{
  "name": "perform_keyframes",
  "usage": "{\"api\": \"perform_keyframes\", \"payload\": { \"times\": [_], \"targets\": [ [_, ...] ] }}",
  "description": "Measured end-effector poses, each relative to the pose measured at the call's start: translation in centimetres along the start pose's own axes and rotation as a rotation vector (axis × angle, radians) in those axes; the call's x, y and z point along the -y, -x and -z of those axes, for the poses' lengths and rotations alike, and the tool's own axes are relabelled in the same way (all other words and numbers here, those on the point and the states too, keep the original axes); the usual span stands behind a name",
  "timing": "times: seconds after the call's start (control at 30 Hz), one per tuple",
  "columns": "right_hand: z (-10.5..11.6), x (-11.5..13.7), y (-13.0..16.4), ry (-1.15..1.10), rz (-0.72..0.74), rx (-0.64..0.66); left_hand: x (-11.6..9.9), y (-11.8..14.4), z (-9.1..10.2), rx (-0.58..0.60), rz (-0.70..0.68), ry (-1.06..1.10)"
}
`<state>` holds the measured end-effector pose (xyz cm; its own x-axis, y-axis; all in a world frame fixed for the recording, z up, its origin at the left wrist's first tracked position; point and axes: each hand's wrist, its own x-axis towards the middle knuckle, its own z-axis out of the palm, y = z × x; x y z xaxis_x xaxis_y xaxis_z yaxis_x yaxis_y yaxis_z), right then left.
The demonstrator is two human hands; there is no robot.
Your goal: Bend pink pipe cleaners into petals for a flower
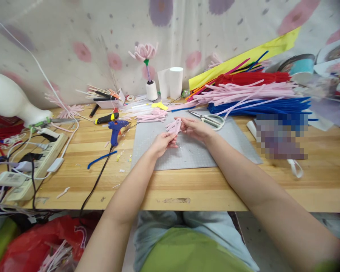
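Note:
Between my hands, above the grey cutting mat, is a bent loop of pink pipe cleaner. My left hand pinches its lower end. With closed fingertips my right hand grips its upper right side. More pink pipe cleaner pieces seem to lie right behind the loop, and I cannot tell whether they are joined to it. Scissors with pale handles rest on the mat just beyond my right hand. To the left of the mat stands a blue hot glue gun.
Bundles of pink, red and blue pipe cleaners lie at the back right. A pink pipe-cleaner flower stands in a white pot. At left are a power strip with cables, a utility knife and a white foam head.

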<state>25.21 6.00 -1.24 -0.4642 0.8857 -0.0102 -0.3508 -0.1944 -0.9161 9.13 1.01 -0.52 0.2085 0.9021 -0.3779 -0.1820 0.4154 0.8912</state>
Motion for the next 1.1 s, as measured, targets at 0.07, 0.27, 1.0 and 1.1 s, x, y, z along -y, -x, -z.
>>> {"api": "perform_keyframes", "payload": {
  "times": [0.07, 0.27, 1.0, 1.1],
  "targets": [
    [0.0, -0.3, 0.1, -0.048, -0.047, 0.028, -0.1, 0.2, 0.1, 0.065, 0.054, 0.035],
    [-0.4, -0.7, -0.2, -0.050, -0.024, -0.074, 0.1, 0.1, 0.2, 0.076, 0.107, 0.071],
    [-0.6, -1.2, -1.0, -0.125, 0.059, -0.260, 1.1, -0.6, -0.8, -0.131, -0.096, -0.076],
    [-0.1, -1.1, -1.0, -0.110, 0.042, -0.230, 0.8, -0.4, -0.3, -0.040, -0.040, -0.013]
  ]
}}
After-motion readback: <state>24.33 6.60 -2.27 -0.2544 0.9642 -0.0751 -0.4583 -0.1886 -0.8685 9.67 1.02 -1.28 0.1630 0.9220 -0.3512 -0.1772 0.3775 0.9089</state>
